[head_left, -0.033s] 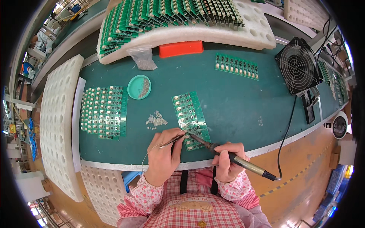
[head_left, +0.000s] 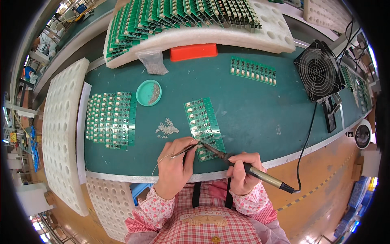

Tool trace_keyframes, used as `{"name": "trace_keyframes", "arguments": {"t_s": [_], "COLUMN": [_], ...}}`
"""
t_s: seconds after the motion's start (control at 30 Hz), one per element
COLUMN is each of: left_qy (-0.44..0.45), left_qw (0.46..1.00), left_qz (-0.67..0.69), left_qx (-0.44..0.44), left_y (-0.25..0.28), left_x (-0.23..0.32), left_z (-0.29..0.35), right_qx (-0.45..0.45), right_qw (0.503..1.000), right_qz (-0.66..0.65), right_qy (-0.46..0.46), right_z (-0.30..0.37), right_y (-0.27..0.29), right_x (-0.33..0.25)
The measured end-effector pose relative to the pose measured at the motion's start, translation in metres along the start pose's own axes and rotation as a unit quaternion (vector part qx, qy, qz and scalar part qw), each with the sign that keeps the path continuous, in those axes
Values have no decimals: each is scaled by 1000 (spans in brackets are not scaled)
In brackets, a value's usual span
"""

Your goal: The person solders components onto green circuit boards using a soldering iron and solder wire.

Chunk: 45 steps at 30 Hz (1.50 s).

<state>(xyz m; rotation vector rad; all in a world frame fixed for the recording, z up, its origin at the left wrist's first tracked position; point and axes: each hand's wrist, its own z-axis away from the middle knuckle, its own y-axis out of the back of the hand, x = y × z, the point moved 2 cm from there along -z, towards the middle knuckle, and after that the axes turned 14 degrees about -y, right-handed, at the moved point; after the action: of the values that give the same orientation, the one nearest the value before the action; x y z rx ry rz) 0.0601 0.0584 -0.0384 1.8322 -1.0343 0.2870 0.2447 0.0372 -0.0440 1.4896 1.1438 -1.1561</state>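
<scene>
A green circuit board panel (head_left: 203, 118) with rows of white parts lies in front of me on the green table mat. My left hand (head_left: 174, 168) is closed on dark tweezers (head_left: 184, 151), their tips at the panel's lower left edge. A thin solder wire (head_left: 155, 167) runs through the same fingers toward that spot. In my right hand (head_left: 245, 173) is a soldering iron (head_left: 265, 177), gripped like a pen. Its tip reaches the panel beside the tweezer tips; whether it touches a joint is too small to tell. Small loose components (head_left: 167, 128) lie in a heap left of the panel.
Left stand overlapping board panels (head_left: 109, 120) and a round teal dish (head_left: 140, 94) of parts. Behind are a plastic bag (head_left: 153, 63), a red box (head_left: 193, 52) and foam (head_left: 162, 42) holding many boards. Another panel (head_left: 252, 71) and a black fan (head_left: 319, 71) sit right; the iron's cord (head_left: 307, 146) hangs nearby.
</scene>
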Motion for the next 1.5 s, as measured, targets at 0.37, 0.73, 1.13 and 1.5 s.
{"name": "trace_keyframes", "arguments": {"t_s": [0.37,0.73,1.13,1.5], "left_qy": [9,6,4,3], "left_qw": [1000,1000,1000,1000], "left_qz": [-6,0,0,4], "left_qx": [-7,-8,-7,-6], "left_y": [1,2,1,1], "left_x": [3,2,1,2], "left_z": [-1,-1,1,0], "right_qx": [10,-52,-53,56], "right_qw": [999,981,977,976], "right_qz": [51,143,168,155], "right_qy": [10,120,117,141], "right_z": [-1,-8,-3,1], "right_y": [-4,-6,-13,6], "right_x": [-3,-21,-26,-5]}}
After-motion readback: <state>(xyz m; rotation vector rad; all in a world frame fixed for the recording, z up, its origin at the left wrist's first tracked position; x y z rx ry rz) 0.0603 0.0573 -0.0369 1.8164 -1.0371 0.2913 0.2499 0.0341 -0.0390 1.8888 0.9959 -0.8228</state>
